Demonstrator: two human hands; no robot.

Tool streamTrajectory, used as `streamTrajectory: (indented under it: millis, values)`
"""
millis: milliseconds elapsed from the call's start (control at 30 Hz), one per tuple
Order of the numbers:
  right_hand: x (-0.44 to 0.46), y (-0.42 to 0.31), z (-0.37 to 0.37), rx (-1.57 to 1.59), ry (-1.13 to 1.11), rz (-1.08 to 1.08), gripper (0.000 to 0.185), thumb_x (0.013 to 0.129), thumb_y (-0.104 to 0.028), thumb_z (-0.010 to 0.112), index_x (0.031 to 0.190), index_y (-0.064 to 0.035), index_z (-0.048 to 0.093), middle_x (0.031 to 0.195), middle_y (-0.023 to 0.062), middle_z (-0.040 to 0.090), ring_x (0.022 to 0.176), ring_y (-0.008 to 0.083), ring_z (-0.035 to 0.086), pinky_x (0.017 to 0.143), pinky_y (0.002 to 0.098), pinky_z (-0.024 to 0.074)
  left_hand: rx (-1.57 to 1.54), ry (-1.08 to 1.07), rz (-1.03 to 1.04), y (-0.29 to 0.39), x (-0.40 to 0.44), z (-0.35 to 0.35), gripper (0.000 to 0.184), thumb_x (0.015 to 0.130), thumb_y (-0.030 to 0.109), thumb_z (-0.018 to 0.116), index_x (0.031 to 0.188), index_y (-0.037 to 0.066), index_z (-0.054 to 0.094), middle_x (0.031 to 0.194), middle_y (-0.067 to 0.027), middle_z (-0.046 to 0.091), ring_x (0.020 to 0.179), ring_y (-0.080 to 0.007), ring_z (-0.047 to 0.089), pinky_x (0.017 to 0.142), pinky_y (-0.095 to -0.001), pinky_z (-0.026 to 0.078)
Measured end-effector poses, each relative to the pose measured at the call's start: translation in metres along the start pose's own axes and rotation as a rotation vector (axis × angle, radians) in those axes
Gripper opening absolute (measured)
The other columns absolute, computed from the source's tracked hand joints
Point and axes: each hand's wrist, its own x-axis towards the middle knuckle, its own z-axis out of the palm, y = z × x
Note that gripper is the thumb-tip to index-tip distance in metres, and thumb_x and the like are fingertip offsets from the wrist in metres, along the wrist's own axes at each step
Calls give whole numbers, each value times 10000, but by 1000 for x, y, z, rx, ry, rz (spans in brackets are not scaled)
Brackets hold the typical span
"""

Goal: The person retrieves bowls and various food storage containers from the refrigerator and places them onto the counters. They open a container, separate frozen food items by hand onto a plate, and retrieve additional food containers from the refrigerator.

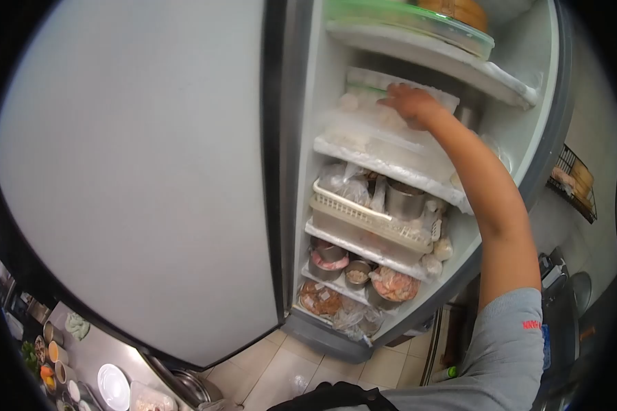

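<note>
My right hand reaches into an upright freezer, over the frosty shelf below the top one. Its fingers are partly stretched out and apart, close to a pale translucent container; whether they touch it is hard to tell through the haze. Just behind the fingers lies a whitish pack with a green strip. Pale round lumps show to the left of the hand. My left hand is out of view.
A green-rimmed clear container sits on the top shelf. Below are a white basket with bags and a metal pot, then bowls and bagged food. The freezer's door fills the left. A steel counter holds plates and cups.
</note>
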Motion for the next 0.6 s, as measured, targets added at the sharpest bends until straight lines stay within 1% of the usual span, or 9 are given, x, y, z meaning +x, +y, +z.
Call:
streamTrajectory:
  millis: [33, 100, 133, 167, 233, 300, 333, 400, 600]
  values:
    - [6, -3, -1, -6, 2, 5, 592, 749, -1, 631, 1291, -229, 562, 1348, 103, 445, 1233, 313, 462, 967, 390, 440, -143, -61, 20, 24, 2, 12, 392, 914, 283, 594, 1086, -69, 584, 1152, -224, 507, 1068, -378, 493, 893, -487, 421]
    - [15, -6, 4, -124, -121, -139, 579, 760, -6, 621, 1289, -235, 563, 1321, 86, 455, 1261, 281, 424, 982, 369, 420, -221, -89, 128, 65, 7, 32, 343, 909, 234, 609, 1058, -75, 606, 1169, -223, 503, 1080, -357, 493, 890, -447, 434]
    - [19, -5, 12, -127, -123, -132, 579, 760, -6, 621, 1289, -235, 563, 1321, 86, 455, 1261, 281, 424, 982, 369, 420, -186, -170, 221, 80, 12, 36, 320, 882, 202, 634, 1073, -54, 610, 1188, -229, 499, 1080, -352, 493, 905, -429, 429]
    - [25, -4, 24, -141, -140, -169, 569, 764, -9, 617, 1284, -235, 564, 1306, 82, 458, 1258, 273, 420, 979, 366, 414, -337, -348, -19, 86, 2, 50, 299, 863, 187, 635, 1061, -35, 613, 1184, -233, 508, 1083, -367, 490, 933, -464, 401]
    - [29, 2, 36, -161, -158, -195, 559, 769, -13, 613, 1280, -234, 565, 1291, 77, 461, 1255, 265, 415, 976, 362, 409, -339, -281, 188, 130, 17, 52, 284, 855, 171, 629, 1049, -35, 612, 1178, -234, 521, 1084, -380, 492, 940, -479, 384]
    - [30, 6, 43, -104, -83, -265, 597, 706, 3, 641, 1255, -218, 563, 1252, 91, 471, 1204, 283, 433, 963, 381, 404, -377, -377, 119, 151, 18, 65, 262, 833, 128, 641, 1051, -17, 621, 1165, -227, 544, 1096, -398, 495, 958, -481, 384]
    - [31, 6, 39, -106, -91, -255, 597, 706, 3, 641, 1255, -218, 563, 1252, 91, 471, 1204, 283, 433, 963, 381, 404, -402, -403, 136, 159, 21, 75, 268, 825, 108, 643, 1062, -14, 615, 1158, -229, 548, 1099, -403, 493, 965, -488, 378]
    - [28, 2, 34, -146, -165, -255, 474, 769, -8, 607, 1197, -211, 592, 1231, 82, 468, 1235, 278, 428, 949, 373, 430, -424, -463, 158, 169, 22, 88, 277, 817, 88, 645, 1073, -10, 610, 1151, -232, 553, 1101, -407, 490, 972, -495, 373]
    - [26, -2, 32, -89, -148, -213, 442, 767, 16, 596, 1166, -172, 592, 1236, 107, 451, 1211, 302, 445, 933, 383, 461, -730, -468, 249, 214, 53, 134, 318, 798, 61, 647, 1105, 2, 591, 1144, -227, 549, 1122, -408, 478, 985, -494, 367]
